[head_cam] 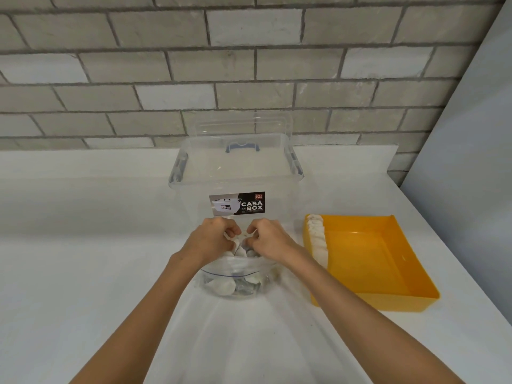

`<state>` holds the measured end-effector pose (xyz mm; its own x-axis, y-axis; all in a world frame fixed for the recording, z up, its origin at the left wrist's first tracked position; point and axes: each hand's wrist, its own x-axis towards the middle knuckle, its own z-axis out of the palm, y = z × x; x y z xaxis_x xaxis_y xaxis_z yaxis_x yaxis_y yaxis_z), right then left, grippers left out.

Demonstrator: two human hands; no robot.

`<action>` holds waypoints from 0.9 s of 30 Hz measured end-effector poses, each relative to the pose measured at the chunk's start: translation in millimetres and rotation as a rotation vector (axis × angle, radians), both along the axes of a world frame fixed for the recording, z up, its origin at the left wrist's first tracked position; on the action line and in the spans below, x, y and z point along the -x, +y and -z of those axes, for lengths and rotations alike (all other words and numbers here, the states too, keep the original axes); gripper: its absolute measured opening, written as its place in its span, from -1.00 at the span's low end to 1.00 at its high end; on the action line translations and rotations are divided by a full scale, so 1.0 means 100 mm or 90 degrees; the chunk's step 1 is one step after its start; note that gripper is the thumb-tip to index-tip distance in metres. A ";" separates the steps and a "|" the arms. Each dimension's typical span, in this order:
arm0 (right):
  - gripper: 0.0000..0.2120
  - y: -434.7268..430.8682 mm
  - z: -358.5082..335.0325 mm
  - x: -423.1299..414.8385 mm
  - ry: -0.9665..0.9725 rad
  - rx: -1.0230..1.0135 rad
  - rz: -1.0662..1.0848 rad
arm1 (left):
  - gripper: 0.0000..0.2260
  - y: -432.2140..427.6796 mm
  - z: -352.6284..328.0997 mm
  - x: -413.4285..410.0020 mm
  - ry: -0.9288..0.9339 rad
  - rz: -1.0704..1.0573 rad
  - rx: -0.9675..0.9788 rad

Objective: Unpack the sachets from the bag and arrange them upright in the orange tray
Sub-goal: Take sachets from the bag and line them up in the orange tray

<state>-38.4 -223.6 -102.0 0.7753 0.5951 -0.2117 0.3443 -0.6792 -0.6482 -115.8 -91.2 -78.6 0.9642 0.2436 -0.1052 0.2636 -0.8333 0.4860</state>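
Note:
A clear zip bag (235, 275) with several white sachets (221, 286) inside sits on the white counter in front of me. Both hands are at its far opening. My left hand (213, 236) pinches white sachets there, and my right hand (266, 236) pinches sachets too, fingers curled. To the right lies the orange tray (388, 273). A row of white sachets (317, 239) stands upright along its left wall.
A clear plastic storage box (235, 173) with blue latches and a "Casa Box" label stands just behind the bag. A grey brick wall runs along the back. The white counter (83, 273) ends at a pale panel on the right.

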 end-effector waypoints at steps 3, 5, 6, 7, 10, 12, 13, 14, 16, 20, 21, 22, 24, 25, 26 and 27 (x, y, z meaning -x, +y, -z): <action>-0.65 0.02 -0.01 0.03 0.026 -0.025 0.025 | -0.74 0.01 0.01 0.01 -0.014 -0.007 0.016; -0.68 0.00 -0.05 0.03 0.077 -0.064 0.049 | -0.76 0.03 0.02 0.02 -0.024 -0.016 0.037; -0.69 -0.01 -0.06 0.03 0.095 -0.078 0.054 | -0.77 0.04 0.02 0.02 -0.029 -0.020 0.048; -0.70 -0.03 -0.08 0.02 0.099 -0.086 0.057 | -0.78 0.05 0.01 0.03 -0.035 -0.024 0.060; -0.78 -0.11 -0.16 -0.01 0.106 -0.127 0.071 | -0.82 0.07 -0.01 0.05 -0.063 -0.039 0.100; -0.86 -0.17 -0.22 -0.04 0.146 -0.174 0.090 | -0.87 0.06 -0.04 0.06 -0.079 -0.042 0.125; -0.88 -0.20 -0.25 -0.05 0.175 -0.201 0.103 | -0.90 0.05 -0.05 0.07 -0.084 -0.043 0.144; -0.89 -0.24 -0.28 -0.06 0.205 -0.230 0.118 | -0.93 0.04 -0.06 0.08 -0.091 -0.043 0.173; -0.90 -0.31 -0.35 -0.07 0.274 -0.297 0.142 | -0.91 0.01 -0.08 0.10 -0.100 -0.047 0.255; -0.90 -0.44 -0.46 -0.06 0.373 -0.382 0.143 | -0.83 -0.08 -0.16 0.11 -0.097 -0.074 0.424; -0.91 -0.46 -0.48 -0.06 0.385 -0.387 0.139 | -0.81 -0.11 -0.18 0.11 -0.099 -0.076 0.460; -0.90 -0.48 -0.49 -0.05 0.391 -0.391 0.136 | -0.77 -0.15 -0.21 0.10 -0.106 -0.074 0.492; -0.87 -0.51 -0.51 -0.05 0.392 -0.399 0.133 | -0.67 -0.23 -0.24 0.09 -0.131 -0.066 0.551; -0.86 -0.53 -0.52 -0.04 0.388 -0.403 0.132 | -0.63 -0.26 -0.26 0.09 -0.144 -0.062 0.577; -0.85 -0.54 -0.53 -0.03 0.382 -0.405 0.129 | -0.61 -0.30 -0.28 0.10 -0.155 -0.057 0.596; -0.83 -0.55 -0.54 -0.03 0.375 -0.407 0.125 | -0.62 -0.33 -0.29 0.10 -0.163 -0.053 0.609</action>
<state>-35.4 -279.1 -47.8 0.7452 0.6045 -0.2817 -0.2493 -0.1393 -0.9584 -125.5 -124.1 -50.1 0.9690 0.2327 -0.0830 0.0958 -0.0443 0.9944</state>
